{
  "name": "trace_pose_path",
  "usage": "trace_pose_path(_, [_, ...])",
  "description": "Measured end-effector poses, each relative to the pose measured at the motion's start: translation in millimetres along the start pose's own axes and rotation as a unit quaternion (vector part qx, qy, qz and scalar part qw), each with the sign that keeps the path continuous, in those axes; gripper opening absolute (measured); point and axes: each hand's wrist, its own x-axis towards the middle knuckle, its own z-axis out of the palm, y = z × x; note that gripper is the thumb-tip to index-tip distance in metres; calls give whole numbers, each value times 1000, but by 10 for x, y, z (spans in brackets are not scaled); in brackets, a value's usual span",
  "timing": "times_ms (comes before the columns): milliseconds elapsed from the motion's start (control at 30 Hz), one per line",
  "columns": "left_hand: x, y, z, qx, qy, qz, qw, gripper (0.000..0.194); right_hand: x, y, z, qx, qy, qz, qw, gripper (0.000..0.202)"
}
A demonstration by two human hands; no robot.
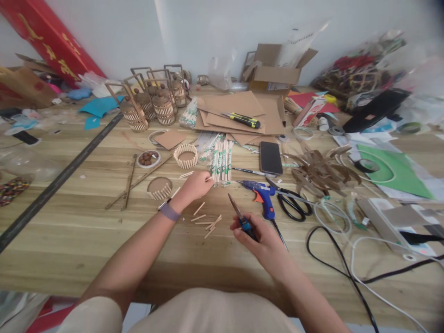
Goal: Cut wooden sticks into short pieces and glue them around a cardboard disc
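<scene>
My left hand (196, 187) is closed, with a purple-banded watch (169, 210) on its wrist. A small pale tip shows at its fingertips, but what it holds is mostly hidden. Just beyond lie paper-wrapped chopsticks (222, 161). My right hand (262, 238) grips a pointed metal tool with a blue-and-black handle (246, 225), its tip directed away from me. Between the hands, several short cut wooden sticks (205, 221) are scattered. Left of my left hand are a cardboard disc partly edged with sticks (159, 188) and a fully edged stick ring (186, 157).
A blue glue gun (262, 196), black scissors (294, 203) and a phone (271, 158) lie to the right. A utility knife (241, 120) rests on cardboard sheets (236, 104). Several handled stick baskets (163, 108) stand at the back left. Cables (342, 273) loop at the front right.
</scene>
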Motion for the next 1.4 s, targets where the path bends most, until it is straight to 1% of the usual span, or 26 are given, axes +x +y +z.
trace_pose_path(100, [-120, -19, -12, -18, -2, 7, 1000, 34, 34, 25, 15, 6, 2, 18, 1000, 32])
trace_pose_path(200, [-177, -11, 29, -2, 27, -16, 1000, 31, 71, 27, 44, 7, 12, 11, 1000, 33])
trace_pose_path(300, [-132, 19, 103, 22, 47, -36, 998, 30, 79, -8, 78, 10, 13, 0, 1000, 33])
trace_pose_path(433, [-5, 57, 176, 48, 48, -63, 996, 25, 46, -61, 95, -3, 8, 5, 1000, 32])
trace_pose_path(533, [50, 65, 157, 48, 36, -70, 996, 23, 27, -39, 91, -2, 11, 8, 1000, 32])
trace_pose_path(633, [1, 83, 62, 36, 30, -69, 997, 26, 25, 20, 87, 19, 30, 18, 999, 35])
trace_pose_path(733, [-217, 150, -72, 12, 28, -63, 998, 29, 41, 31, 70, 61, 47, 42, 996, 38])
trace_pose_path(800, [-463, 224, -137, -13, 16, -48, 999, 32, 74, -3, 39, 107, 76, 60, 990, 40])
trace_pose_path(833, [-606, 265, -152, -38, 1, -28, 999, 34, 99, -25, 16, 138, 101, 63, 983, 42])
trace_pose_path(867, [-754, 305, -153, -100, -27, -4, 995, 34, 130, -46, -12, 174, 130, 62, 974, 44])
trace_pose_path(933, [-1030, 373, -113, -172, -87, 22, 981, 36, 200, -71, -83, 240, 189, 50, 951, 48])
trace_pose_path(967, [-1144, 398, -78, -192, -122, 35, 973, 36, 234, -72, -123, 262, 213, 44, 940, 49])
trace_pose_path(1033, [-1307, 426, 0, -212, -157, 53, 963, 35, 284, -55, -204, 276, 261, 38, 924, 49])
trace_pose_path(1100, [-1382, 435, 61, -235, -179, 70, 953, 33, 303, -27, -271, 270, 307, 34, 912, 48])
trace_pose_path(1167, [-1399, 443, 88, -262, -204, 89, 939, 33, 296, -9, -312, 274, 334, 28, 901, 48])
trace_pose_path(1267, [-1399, 463, 83, -300, -246, 118, 914, 37, 270, -23, -314, 289, 331, 38, 897, 50])
trace_pose_path(1333, [-1408, 479, 80, -313, -241, 123, 910, 38, 256, -52, -269, 299, 331, 51, 894, 52])
trace_pose_path(1400, [-1417, 493, 92, -320, -205, 116, 918, 36, 240, -81, -176, 305, 331, 57, 891, 53])
